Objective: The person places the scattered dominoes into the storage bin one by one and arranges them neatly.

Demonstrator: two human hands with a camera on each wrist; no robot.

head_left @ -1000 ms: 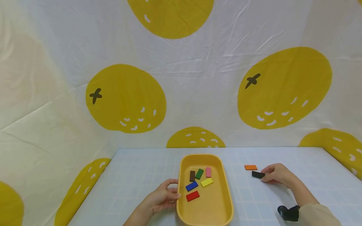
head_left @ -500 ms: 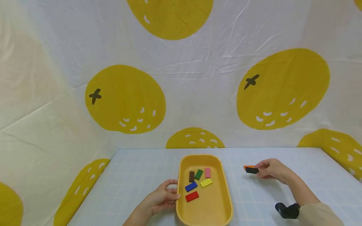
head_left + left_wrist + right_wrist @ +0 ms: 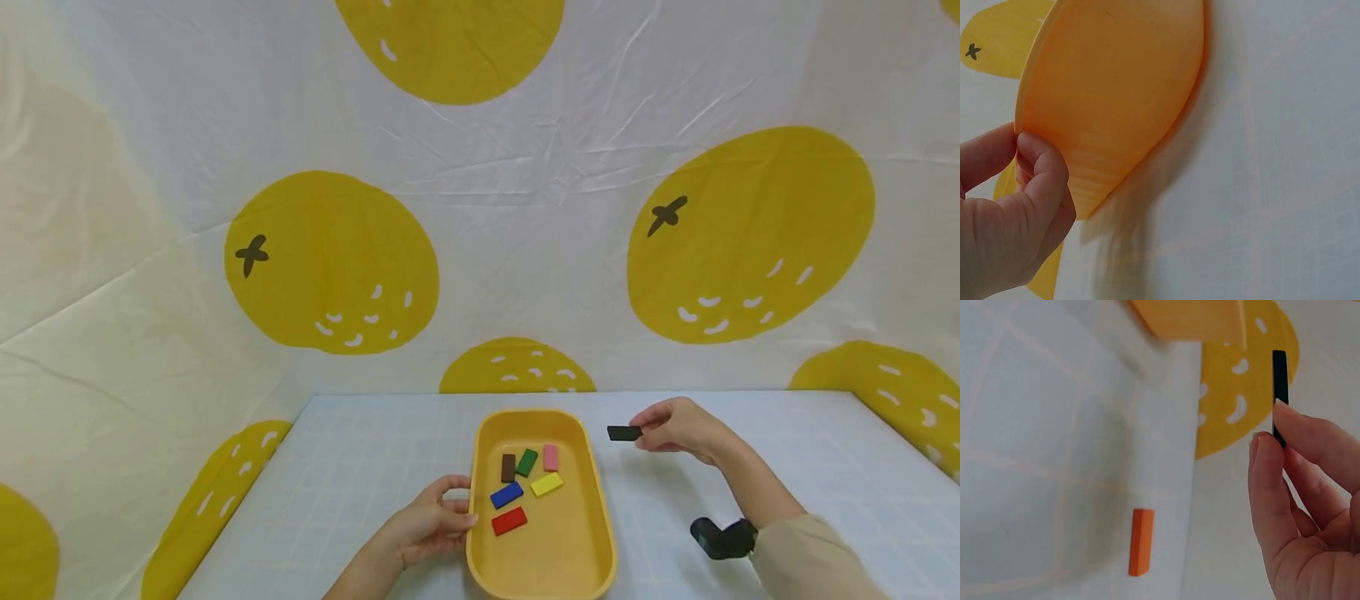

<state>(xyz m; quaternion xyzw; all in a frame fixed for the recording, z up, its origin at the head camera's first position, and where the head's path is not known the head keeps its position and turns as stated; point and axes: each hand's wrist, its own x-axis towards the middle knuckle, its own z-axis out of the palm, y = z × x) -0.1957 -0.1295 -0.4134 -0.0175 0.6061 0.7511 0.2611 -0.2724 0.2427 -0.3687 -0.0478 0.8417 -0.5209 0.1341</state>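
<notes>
Between thumb and fingers my right hand point(image 3: 678, 429) pinches a flat black block point(image 3: 623, 433), held up off the table to the right of the yellow tray point(image 3: 551, 558). An orange block point(image 3: 1141, 542) lies on the table in the right wrist view; in the head view the right hand hides it. My left hand point(image 3: 437, 521) grips the tray's left rim, thumb and fingers pinching the edge in the left wrist view. Inside the tray lie brown point(image 3: 508, 467), green point(image 3: 527, 462), pink point(image 3: 551, 457), blue point(image 3: 507, 495), yellow point(image 3: 547, 483) and red point(image 3: 509, 521) blocks.
A pale checked cloth covers the table point(image 3: 360, 458). Behind it hangs a white curtain point(image 3: 517, 250) with big yellow fruit prints. A black wrist device point(image 3: 723, 538) sticks out beside the right sleeve point(image 3: 810, 554).
My right hand has raised the black block and carried it left, past the orange block toward the tray. The left hand and tray have stayed in place.
</notes>
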